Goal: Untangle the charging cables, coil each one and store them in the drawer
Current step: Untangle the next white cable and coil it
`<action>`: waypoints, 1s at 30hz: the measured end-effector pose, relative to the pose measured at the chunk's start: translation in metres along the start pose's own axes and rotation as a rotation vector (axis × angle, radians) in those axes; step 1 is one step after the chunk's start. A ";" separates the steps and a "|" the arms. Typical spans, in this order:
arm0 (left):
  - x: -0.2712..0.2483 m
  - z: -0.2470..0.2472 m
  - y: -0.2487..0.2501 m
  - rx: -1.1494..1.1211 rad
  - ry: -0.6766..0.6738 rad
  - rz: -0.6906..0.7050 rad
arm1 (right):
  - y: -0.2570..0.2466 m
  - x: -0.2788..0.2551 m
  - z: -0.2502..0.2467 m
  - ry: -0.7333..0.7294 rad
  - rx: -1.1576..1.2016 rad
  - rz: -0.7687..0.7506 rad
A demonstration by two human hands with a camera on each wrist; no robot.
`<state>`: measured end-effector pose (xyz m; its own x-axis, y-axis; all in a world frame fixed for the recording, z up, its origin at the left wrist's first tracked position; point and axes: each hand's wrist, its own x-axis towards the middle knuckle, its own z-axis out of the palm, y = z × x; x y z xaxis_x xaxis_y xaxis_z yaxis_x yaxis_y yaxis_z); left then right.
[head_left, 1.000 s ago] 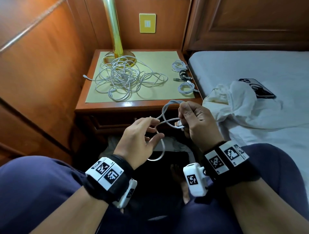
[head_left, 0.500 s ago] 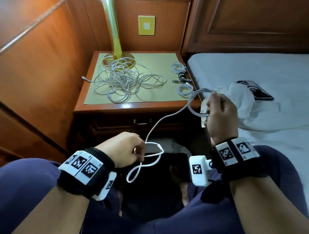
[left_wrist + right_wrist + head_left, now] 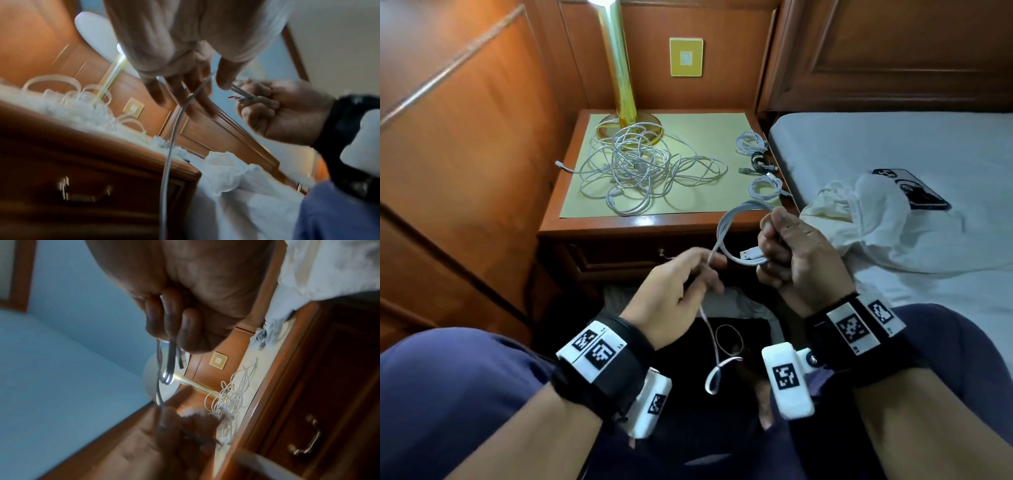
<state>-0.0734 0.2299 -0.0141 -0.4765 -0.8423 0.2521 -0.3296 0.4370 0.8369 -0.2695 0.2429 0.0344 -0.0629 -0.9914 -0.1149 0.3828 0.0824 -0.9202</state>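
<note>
My right hand [image 3: 779,255] grips a small coil of a white charging cable [image 3: 726,226], its USB plug [image 3: 750,254] sticking out to the left of the fist. My left hand [image 3: 703,274] pinches the same cable lower down; the loose tail [image 3: 714,370] hangs between my knees. A tangled heap of white cables [image 3: 640,171] lies on the nightstand [image 3: 640,228]. Three small coiled cables [image 3: 760,164] sit along its right edge. The drawer [image 3: 619,257] below the top is closed. In the wrist views the cable [image 3: 174,123] runs past my left fingers, and my right fingers [image 3: 164,321] clamp the loops.
A brass lamp [image 3: 619,68] stands at the back of the nightstand, on a pale mat [image 3: 705,130]. To the right is a bed [image 3: 928,144] with a crumpled white cloth [image 3: 859,219] and a phone [image 3: 914,190]. Wood panelling [image 3: 448,154] walls the left side. My knees frame the bottom.
My hands, stretched apart half a second ago, have come back together. The right hand has dropped from beside the bed to in front of the drawer, with another loop added to the coil.
</note>
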 end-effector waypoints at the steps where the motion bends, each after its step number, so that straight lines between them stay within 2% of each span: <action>1: 0.001 0.001 -0.001 -0.105 -0.008 -0.060 | -0.002 0.000 -0.001 0.023 0.042 0.013; 3: 0.004 -0.003 -0.009 -0.167 0.068 -0.165 | -0.007 0.002 -0.009 0.112 0.152 0.026; 6: 0.010 -0.020 -0.019 -0.156 0.269 -0.232 | -0.016 0.006 -0.025 0.243 0.296 0.005; 8: 0.013 -0.026 -0.019 -0.106 0.355 -0.184 | -0.017 0.005 -0.028 0.244 0.308 -0.022; 10: 0.010 -0.026 -0.011 0.146 0.363 -0.043 | -0.013 0.003 -0.023 0.191 0.265 -0.062; 13: 0.002 -0.019 -0.002 0.361 0.226 0.130 | -0.004 -0.001 -0.012 0.154 -0.002 -0.178; 15: -0.003 -0.013 0.003 0.386 0.124 0.182 | 0.002 -0.004 -0.008 0.139 -0.339 -0.255; 18: -0.005 -0.010 0.015 0.345 0.064 0.250 | 0.010 -0.010 -0.005 0.062 -0.795 -0.302; 20: -0.005 -0.013 0.023 0.286 0.094 0.276 | 0.013 -0.012 -0.004 -0.032 -0.912 -0.273; 22: -0.003 -0.017 0.025 0.237 0.167 0.268 | 0.016 -0.013 -0.002 -0.154 -0.927 -0.180; 24: -0.002 -0.019 0.025 0.213 0.228 0.249 | 0.018 -0.014 0.001 -0.233 -0.849 -0.077; 30: -0.001 -0.023 0.026 0.219 0.328 0.196 | 0.013 -0.022 0.016 -0.276 -0.559 0.097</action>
<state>-0.0629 0.2349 0.0186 -0.2744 -0.7770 0.5665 -0.4403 0.6253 0.6443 -0.2484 0.2637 0.0312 0.2162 -0.9604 -0.1758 -0.1697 0.1403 -0.9755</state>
